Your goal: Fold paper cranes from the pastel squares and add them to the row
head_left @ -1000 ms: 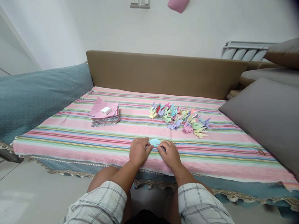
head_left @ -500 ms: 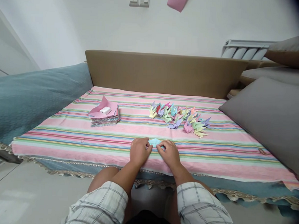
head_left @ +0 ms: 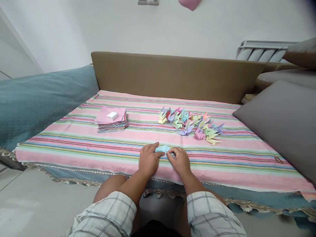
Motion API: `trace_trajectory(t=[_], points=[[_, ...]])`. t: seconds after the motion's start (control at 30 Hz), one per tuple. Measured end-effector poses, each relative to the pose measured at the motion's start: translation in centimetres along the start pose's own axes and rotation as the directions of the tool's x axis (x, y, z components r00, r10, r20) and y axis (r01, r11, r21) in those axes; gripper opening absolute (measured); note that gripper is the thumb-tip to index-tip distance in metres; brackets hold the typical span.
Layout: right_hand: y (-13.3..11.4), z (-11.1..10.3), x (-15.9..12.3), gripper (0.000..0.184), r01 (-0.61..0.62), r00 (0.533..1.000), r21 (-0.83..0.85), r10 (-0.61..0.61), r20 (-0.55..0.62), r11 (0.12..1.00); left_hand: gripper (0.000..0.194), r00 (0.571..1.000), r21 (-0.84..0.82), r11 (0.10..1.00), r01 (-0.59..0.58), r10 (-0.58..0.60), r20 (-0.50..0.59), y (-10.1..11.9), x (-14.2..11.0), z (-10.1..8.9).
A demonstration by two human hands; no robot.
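Head view: blue paper (head_left: 162, 148) lies between left fingers (head_left: 154, 146) and right fingers (head_left: 172, 151).

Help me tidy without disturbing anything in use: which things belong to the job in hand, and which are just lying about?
Likely part of the job:
light-blue paper, touched by the left hand and right hand
paper stack
white block on the stack
folded paper cranes

Seemingly just lying about:
grey pillow
small brown thing near it, too small to identify

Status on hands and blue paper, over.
Right hand pinching blue paper, left hand touching it. Paper visibly folded. Paper cranes beyond, out of the way.
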State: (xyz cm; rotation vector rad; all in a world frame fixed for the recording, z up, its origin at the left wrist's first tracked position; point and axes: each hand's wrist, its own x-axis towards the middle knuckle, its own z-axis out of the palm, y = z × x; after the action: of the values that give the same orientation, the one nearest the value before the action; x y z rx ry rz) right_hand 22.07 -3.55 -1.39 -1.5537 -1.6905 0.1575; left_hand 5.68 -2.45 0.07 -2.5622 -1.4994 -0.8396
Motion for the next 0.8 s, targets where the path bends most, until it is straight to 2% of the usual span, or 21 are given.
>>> trace_trajectory(t=[0.37, 0.53, 0.67, 0.8], points=[[0.1, -0.2, -0.2, 0.018, 0.023, 1.000, 0.031, -0.023, -0.009, 0.999, 0.026, 1.000, 0.001, 1.000, 0.006, -0.006, 0.007, 0.2, -0.1, 0.0], [0.1, -0.1, -0.4, 0.017, 0.090, 0.995, -0.008, -0.091, -0.048, 0.996, 0.023, 0.996, 0.059, 0.994, -0.089, 0.090, -0.017, 0.3, -0.5, 0.1], [0.0, -0.1, -0.5, 0.019, 0.073, 0.997, -0.064, -0.074, -0.017, 0.995, 0.026, 0.990, 0.074, 0.988, -0.132, 0.136, -0.040, 0.5, -1.1, 0.0], [0.0, -0.2, -0.5, 0.020, 0.081, 0.997, -0.085, -0.079, 0.018, 0.993, 0.033, 0.983, 0.025, 0.984, -0.179, 0.178, 0.039, 1.0, -1.9, -0.1]])
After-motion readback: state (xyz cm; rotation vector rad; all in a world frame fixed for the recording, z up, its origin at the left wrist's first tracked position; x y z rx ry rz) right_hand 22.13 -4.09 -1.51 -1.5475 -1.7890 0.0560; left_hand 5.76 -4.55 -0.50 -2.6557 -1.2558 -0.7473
